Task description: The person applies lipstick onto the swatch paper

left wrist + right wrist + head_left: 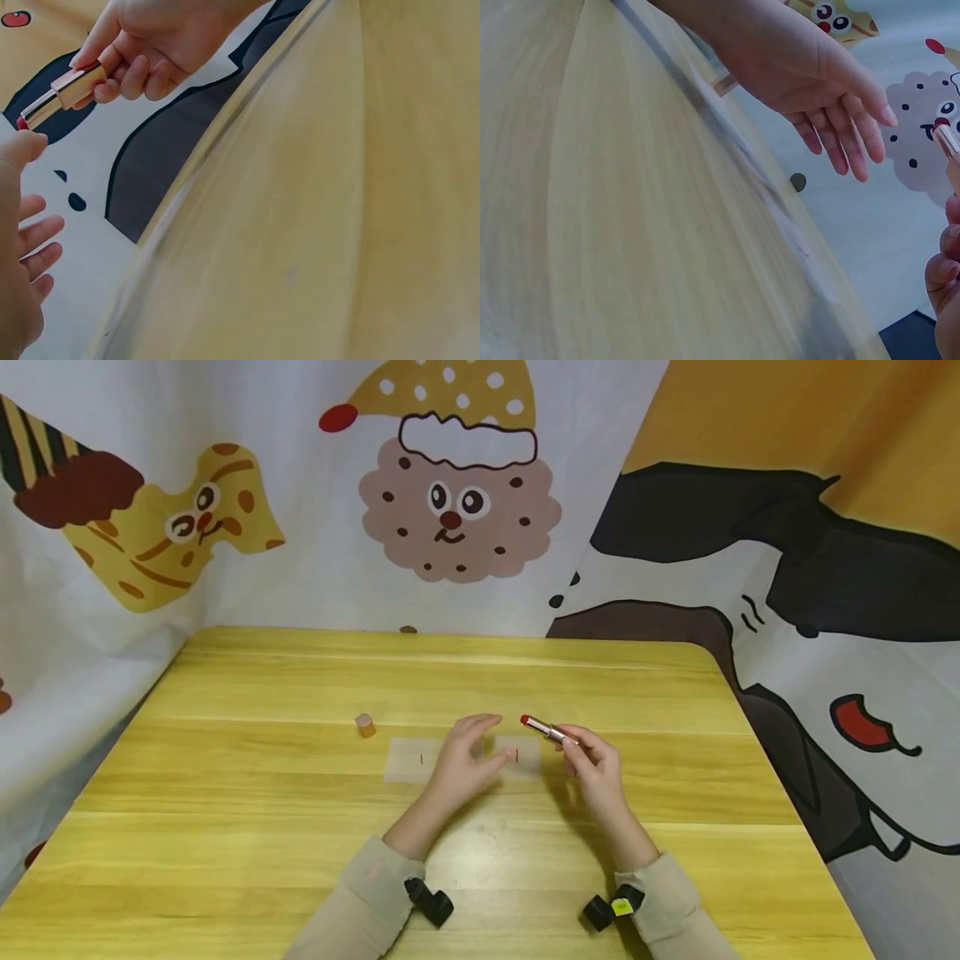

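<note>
My right hand point(600, 772) pinches a lipstick point(546, 729) by its base, its red tip pointing left toward my other hand. In the left wrist view the lipstick point(64, 94) shows its shiny gold case. My left hand point(463, 764) hovers over a pale strip of paper point(401, 768), fingers relaxed and thumb spread apart, with nothing in it. Short red marks show on the paper, one to each side of this hand, which hides its middle. Left of the paper, the lipstick cap point(365, 725) stands on the table.
The wooden table point(262, 860) reaches back to a curtain point(300, 585) printed with cartoon figures. Each wrist wears a small black camera, and both sleeves are light beige.
</note>
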The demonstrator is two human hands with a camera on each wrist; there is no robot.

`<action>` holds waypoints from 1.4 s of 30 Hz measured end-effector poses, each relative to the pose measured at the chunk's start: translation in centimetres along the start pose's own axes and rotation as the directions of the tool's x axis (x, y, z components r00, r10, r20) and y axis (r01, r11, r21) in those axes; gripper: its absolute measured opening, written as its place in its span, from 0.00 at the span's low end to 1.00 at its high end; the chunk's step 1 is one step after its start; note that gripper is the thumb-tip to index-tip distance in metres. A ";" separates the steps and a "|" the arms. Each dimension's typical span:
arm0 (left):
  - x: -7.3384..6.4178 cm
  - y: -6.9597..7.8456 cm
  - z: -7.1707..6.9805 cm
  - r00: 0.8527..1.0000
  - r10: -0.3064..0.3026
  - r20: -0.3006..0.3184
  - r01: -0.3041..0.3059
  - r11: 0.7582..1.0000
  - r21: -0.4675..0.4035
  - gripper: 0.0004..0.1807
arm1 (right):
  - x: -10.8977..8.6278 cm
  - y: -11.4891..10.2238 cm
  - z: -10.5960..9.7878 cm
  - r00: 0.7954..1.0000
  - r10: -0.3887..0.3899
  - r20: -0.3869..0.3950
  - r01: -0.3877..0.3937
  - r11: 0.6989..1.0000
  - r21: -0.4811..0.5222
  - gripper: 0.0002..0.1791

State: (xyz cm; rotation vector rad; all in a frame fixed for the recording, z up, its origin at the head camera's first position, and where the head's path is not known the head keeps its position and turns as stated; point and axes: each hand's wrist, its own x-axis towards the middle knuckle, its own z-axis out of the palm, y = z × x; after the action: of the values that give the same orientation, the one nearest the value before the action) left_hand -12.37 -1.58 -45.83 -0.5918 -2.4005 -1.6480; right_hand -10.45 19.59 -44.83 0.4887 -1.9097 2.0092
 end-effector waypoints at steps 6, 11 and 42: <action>0.1 0.6 -0.6 1.000 -0.009 -0.026 0.006 0.993 -0.121 0.26 | -0.1 -0.8 0.4 1.000 -0.014 0.010 0.014 1.000 0.013 0.09; 0.1 1.8 -1.0 1.000 -0.025 -0.015 0.021 0.978 -0.205 0.27 | -0.2 -1.5 0.7 0.999 -0.026 0.030 0.025 0.999 0.029 0.10; -0.7 9.4 -3.1 0.995 0.096 -0.029 -0.100 0.932 -0.348 0.20 | -1.2 -3.1 2.9 0.975 -0.165 0.146 0.145 0.980 0.138 0.16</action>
State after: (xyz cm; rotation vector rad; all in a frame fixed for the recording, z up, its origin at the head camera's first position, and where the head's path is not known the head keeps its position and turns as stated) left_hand -8.13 -1.63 -36.87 -0.7387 -2.0414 -2.0423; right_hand -7.92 16.87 -42.54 0.8254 -1.7747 2.0499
